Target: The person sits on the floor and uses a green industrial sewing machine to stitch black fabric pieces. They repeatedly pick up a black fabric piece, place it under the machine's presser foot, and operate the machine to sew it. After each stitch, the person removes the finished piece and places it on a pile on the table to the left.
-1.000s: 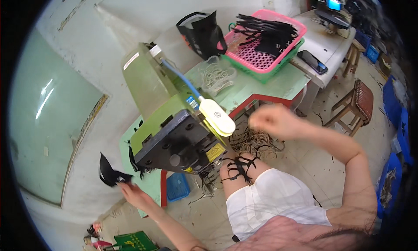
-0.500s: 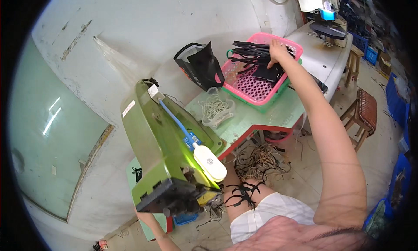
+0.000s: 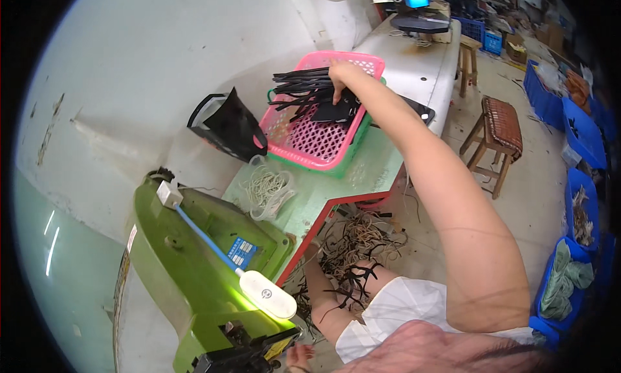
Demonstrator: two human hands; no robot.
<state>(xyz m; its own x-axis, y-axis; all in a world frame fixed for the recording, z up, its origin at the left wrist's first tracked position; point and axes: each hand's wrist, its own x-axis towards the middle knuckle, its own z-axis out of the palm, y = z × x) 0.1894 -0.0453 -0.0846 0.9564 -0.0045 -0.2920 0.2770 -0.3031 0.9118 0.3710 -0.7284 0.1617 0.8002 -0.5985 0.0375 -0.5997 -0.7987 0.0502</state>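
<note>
My right hand [image 3: 343, 80] reaches into a pink plastic basket [image 3: 315, 158], with its thumb and fingers closed about the ends of several black strips [image 3: 301, 83]. Flat black pieces [image 3: 330, 112] lie beneath that hand. The pink basket rests on a green one [image 3: 354, 152]. Low in the picture, my left hand [image 3: 299, 358] is partly visible beside the head of a green machine [image 3: 162, 256]. Its fingers look slightly apart, and nothing shows in them. Thin black straps [image 3: 352, 289] lie across my legs.
A white lamp [image 3: 266, 295] glows on the machine. On the green table [image 3: 304, 211], a clear tub [image 3: 268, 192] holds pale elastic cords, with a black bag [image 3: 229, 124] behind it. A phone [image 3: 417, 109] lies right of the baskets. A stool [image 3: 495, 130] and blue bins [image 3: 585, 137] stand right.
The view has turned right, so the machine and baskets sit farther left. My left hand has come from the machine's far side to its near side. My right hand stays on the strips.
</note>
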